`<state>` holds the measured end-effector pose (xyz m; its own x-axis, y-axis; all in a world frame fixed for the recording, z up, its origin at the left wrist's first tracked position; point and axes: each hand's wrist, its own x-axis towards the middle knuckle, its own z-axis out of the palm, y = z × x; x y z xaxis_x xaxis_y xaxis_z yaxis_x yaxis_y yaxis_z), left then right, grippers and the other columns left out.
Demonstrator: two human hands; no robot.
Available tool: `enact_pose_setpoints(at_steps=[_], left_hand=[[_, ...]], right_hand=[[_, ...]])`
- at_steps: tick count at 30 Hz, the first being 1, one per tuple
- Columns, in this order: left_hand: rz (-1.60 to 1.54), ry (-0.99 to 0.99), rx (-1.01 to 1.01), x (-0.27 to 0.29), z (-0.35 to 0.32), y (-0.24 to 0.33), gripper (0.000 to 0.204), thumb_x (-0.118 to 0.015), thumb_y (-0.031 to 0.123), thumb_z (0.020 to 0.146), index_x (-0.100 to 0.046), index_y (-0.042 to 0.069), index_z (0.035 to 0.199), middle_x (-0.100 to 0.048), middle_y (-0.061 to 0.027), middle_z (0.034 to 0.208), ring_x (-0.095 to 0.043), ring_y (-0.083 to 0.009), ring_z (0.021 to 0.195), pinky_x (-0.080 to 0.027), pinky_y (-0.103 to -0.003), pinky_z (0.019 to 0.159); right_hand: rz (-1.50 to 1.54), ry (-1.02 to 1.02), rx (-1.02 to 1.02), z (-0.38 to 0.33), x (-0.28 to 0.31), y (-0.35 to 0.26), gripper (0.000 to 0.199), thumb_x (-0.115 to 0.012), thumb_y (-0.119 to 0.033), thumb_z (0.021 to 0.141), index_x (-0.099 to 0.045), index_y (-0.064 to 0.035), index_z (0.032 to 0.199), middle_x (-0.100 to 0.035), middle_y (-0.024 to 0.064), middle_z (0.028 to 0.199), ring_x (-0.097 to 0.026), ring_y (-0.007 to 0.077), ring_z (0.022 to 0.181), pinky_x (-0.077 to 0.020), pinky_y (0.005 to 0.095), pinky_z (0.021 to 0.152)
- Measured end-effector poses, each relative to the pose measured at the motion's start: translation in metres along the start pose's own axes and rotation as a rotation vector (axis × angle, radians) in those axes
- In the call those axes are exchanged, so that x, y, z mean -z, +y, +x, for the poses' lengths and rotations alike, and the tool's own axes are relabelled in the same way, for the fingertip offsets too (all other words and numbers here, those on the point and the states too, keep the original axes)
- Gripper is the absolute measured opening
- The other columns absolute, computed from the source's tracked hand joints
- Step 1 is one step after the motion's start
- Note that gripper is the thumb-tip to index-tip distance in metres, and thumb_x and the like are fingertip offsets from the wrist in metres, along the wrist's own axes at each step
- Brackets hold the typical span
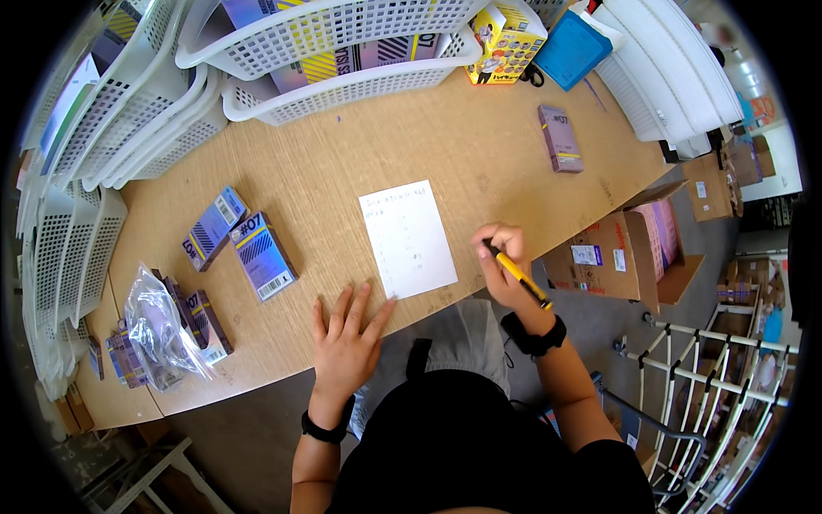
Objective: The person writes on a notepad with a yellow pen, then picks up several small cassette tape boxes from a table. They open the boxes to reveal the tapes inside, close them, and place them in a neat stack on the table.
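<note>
Right hand (501,261): fingers curled and clamped on a yellow pen with a black tip (516,274), its tip at the hand's upper side, just beside the right edge of a white sheet of paper with faint handwriting (408,238). A black band sits on this wrist.

Left hand (347,334): flat on the light wooden surface (479,154), fingers spread apart, holding nothing; fingertips lie just below the lower left corner of the sheet. A black band sits on this wrist as well.

White sheet: lies flat near the front edge of the surface, between the two hands.

Left of the sheet: two purple rectangular cartons with yellow stripes (262,254), side by side, slightly angled. Further left, near the edge: a crumpled clear plastic bag (158,330) resting over several more small purple cartons.

Far side of the surface: one single purple carton (559,138), well apart from the sheet; white plastic lattice baskets (342,81) stacked and holding purple and yellow packs; a yellow printed box (505,43); a blue flat item (572,47).

Right of the surface, on the floor: an open brown cardboard box (621,253).
</note>
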<state>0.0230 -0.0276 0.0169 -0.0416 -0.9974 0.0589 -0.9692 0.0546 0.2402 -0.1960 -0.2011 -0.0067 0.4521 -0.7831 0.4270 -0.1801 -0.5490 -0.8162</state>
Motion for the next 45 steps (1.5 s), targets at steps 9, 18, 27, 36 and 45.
enact_pose_setpoints(at_steps=[9, 18, 27, 36, 45], left_hand=[[0.019, 0.016, -0.008, -0.002, 0.001, -0.001, 0.062, -0.068, 0.019, 0.071, -0.052, 0.028, 0.13, -0.042, -0.0079, 0.14, -0.039, -0.0292, 0.127, -0.019, -0.055, 0.108], [0.031, 0.002, -0.008, -0.004, 0.002, -0.003, 0.06, -0.069, 0.02, 0.072, -0.053, 0.029, 0.129, -0.042, -0.0068, 0.14, -0.039, -0.0282, 0.127, -0.019, -0.055, 0.108], [0.039, 0.002, -0.014, -0.005, 0.001, -0.003, 0.059, -0.068, 0.019, 0.072, -0.054, 0.029, 0.128, -0.042, -0.0066, 0.139, -0.039, -0.0286, 0.127, -0.018, -0.056, 0.109], [0.05, 0.018, -0.022, -0.006, 0.001, -0.004, 0.058, -0.066, 0.018, 0.073, -0.054, 0.029, 0.128, -0.042, -0.0069, 0.139, -0.04, -0.0288, 0.126, -0.019, -0.056, 0.109], [0.029, -0.001, -0.014, -0.005, 0.001, -0.004, 0.06, -0.068, 0.018, 0.072, -0.053, 0.028, 0.129, -0.041, -0.0079, 0.14, -0.038, -0.0297, 0.128, -0.018, -0.056, 0.109]], right_hand=[[0.231, -0.204, -0.165, 0.023, -0.038, -0.02, 0.019, -0.059, 0.006, 0.064, -0.044, -0.0051, 0.069, -0.045, 0.0029, 0.066, -0.041, 0.0113, 0.054, -0.0325, 0.0241, 0.049], [0.074, -0.226, -0.086, 0.025, -0.04, -0.02, 0.02, -0.063, 0.005, 0.064, -0.046, -0.0044, 0.068, -0.049, 0.0055, 0.066, -0.048, 0.0148, 0.053, -0.0356, 0.026, 0.047], [0.073, -0.22, -0.08, 0.025, -0.042, -0.02, 0.022, -0.063, 0.006, 0.063, -0.043, -0.0048, 0.066, -0.048, 0.0059, 0.064, -0.046, 0.0157, 0.052, -0.0336, 0.0266, 0.046], [0.058, -0.17, -0.076, 0.023, -0.045, -0.019, 0.023, -0.061, 0.007, 0.063, -0.042, -0.0051, 0.066, -0.046, 0.0056, 0.064, -0.043, 0.0144, 0.051, -0.0317, 0.026, 0.046], [0.289, -0.085, -0.206, 0.018, -0.04, -0.011, 0.019, -0.06, 0.009, 0.07, -0.047, -0.0047, 0.074, -0.051, 0.0042, 0.075, -0.05, 0.0102, 0.064, -0.0405, 0.0225, 0.057]])
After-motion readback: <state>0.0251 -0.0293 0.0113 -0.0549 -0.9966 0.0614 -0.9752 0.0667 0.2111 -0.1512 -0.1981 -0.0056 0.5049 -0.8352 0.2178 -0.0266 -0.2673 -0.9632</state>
